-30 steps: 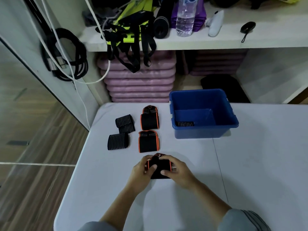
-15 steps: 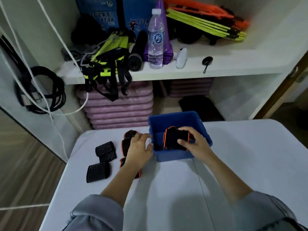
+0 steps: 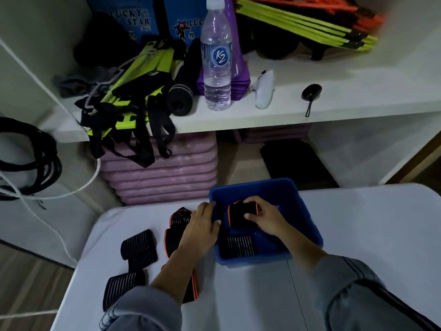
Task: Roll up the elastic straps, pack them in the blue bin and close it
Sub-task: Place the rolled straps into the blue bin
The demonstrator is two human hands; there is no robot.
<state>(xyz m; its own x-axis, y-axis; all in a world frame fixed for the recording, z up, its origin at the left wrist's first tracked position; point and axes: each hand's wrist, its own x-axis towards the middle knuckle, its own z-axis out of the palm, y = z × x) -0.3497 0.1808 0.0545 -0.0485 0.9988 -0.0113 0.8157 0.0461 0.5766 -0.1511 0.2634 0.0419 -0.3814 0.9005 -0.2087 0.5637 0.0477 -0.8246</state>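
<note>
The open blue bin (image 3: 307,218) stands on the white table (image 3: 358,235). My right hand (image 3: 266,218) grips a rolled black strap with orange edges (image 3: 239,215) inside the bin, above a black ribbed roll (image 3: 237,246) that lies on the bin's floor. My left hand (image 3: 202,226) rests on the bin's left rim, thumb against the wall. Left of the bin lie two flat orange-edged straps (image 3: 177,222), partly under my left forearm, and black ribbed rolls (image 3: 139,244) with another (image 3: 121,289) nearer me. No lid is in view.
A white shelf (image 3: 310,111) behind the table carries a water bottle (image 3: 217,58), neon-yellow harness straps (image 3: 133,91), a black foam roller and a small white device. Pink mats (image 3: 162,173) are stacked beneath. Black cables (image 3: 31,158) hang at left.
My right hand carried the rolled orange-edged strap from the near table into the bin and lowered it deeper. My left hand moved to the bin's left rim. The view tilted up.
</note>
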